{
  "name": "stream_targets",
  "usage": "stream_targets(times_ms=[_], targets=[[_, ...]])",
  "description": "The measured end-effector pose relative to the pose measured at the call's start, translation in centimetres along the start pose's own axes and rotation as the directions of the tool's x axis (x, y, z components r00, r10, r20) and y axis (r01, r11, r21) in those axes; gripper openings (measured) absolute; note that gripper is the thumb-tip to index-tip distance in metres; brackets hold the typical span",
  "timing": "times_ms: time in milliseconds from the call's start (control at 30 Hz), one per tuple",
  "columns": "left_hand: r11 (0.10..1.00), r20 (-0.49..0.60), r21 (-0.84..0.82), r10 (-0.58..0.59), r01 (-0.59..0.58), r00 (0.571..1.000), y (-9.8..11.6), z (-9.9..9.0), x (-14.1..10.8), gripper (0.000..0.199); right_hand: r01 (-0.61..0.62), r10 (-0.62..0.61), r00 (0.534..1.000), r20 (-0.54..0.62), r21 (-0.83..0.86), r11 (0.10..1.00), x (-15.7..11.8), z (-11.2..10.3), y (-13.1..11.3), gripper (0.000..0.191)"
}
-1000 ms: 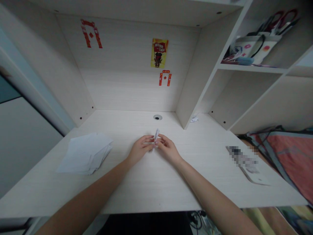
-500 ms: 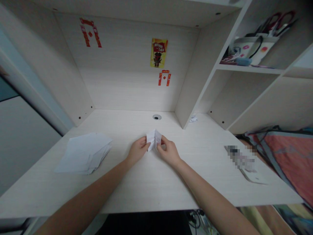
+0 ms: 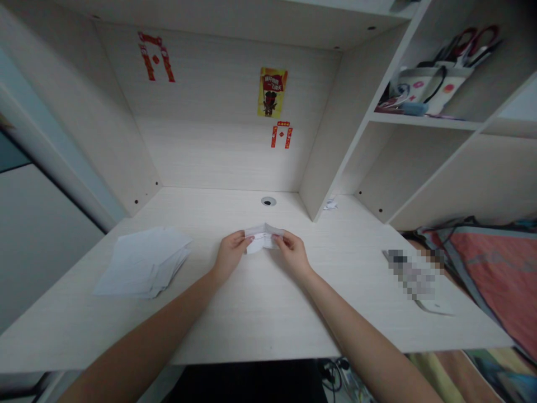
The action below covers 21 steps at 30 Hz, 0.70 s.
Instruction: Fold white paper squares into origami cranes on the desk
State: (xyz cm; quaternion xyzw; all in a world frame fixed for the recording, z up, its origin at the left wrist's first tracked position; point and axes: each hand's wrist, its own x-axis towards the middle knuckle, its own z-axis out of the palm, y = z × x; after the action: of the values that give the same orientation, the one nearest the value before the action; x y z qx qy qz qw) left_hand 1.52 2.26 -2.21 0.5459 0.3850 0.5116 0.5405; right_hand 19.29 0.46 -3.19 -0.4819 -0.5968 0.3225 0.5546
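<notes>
A small creased piece of white paper (image 3: 263, 239) is held up over the middle of the desk (image 3: 235, 336). Its left end is pinched between the thumb and fingers of my left hand (image 3: 230, 253). At the other end, my right hand (image 3: 294, 253) grips it the same way, thumb on the near side. A fold runs down the middle of the paper, and faint marks show on its surface, too small to read. To the left of my hands lies a loose stack of white paper sheets (image 3: 138, 263).
At the right lies a phone-like flat object (image 3: 432, 306), partly blurred out. Behind it is a red and grey bag (image 3: 482, 263). A cup of scissors and pens (image 3: 448, 84) stands on the upper right shelf. A round cable hole (image 3: 268, 201) sits near the back panel.
My hands have moved slightly apart. The paper, folded more sharply before, is now opened wider and flatter between them.
</notes>
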Motion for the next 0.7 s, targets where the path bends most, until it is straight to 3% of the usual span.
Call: stream_targets(times_ms=[167, 300, 367, 467, 600, 700], targets=[[0.996, -0.008, 0.050, 0.069, -0.068, 0.998, 0.7, -0.1, -0.4, 0.021, 0.014, -0.009, 0.999, -0.050, 0.088, 0.996, 0.1, -0.5, 0.0, 0.022], [0.984, -0.045, 0.110, 0.145, -0.140, 0.988, 0.8, -0.4, -0.3, 0.024, 0.143, -0.147, 0.980, -0.137, -0.038, 0.989, 0.2, -1.1, -0.6, 0.016], [0.993, -0.094, 0.089, 0.082, -0.073, 0.992, 0.9, -0.5, -0.2, 0.032, 0.197, -0.216, 0.964, -0.157, -0.128, 0.972, 0.3, -1.4, -0.9, 0.015], [0.994, -0.092, 0.026, -0.103, 0.106, 0.990, 1.0, -0.3, -0.2, 0.044, 0.233, -0.254, 0.957, -0.139, -0.150, 0.961, 0.3, -1.4, -1.1, 0.014], [0.956, 0.108, -0.022, -0.290, 0.294, 0.951, 1.6, 0.2, -0.8, 0.062, 0.214, -0.212, 0.971, -0.108, 0.008, 0.977, 0.2, -1.3, -1.2, 0.013], [0.950, 0.225, -0.077, -0.278, 0.302, 0.934, 2.2, 0.6, -1.3, 0.074, 0.176, -0.165, 0.983, -0.082, 0.146, 0.973, 0.1, -1.1, -1.3, 0.016]])
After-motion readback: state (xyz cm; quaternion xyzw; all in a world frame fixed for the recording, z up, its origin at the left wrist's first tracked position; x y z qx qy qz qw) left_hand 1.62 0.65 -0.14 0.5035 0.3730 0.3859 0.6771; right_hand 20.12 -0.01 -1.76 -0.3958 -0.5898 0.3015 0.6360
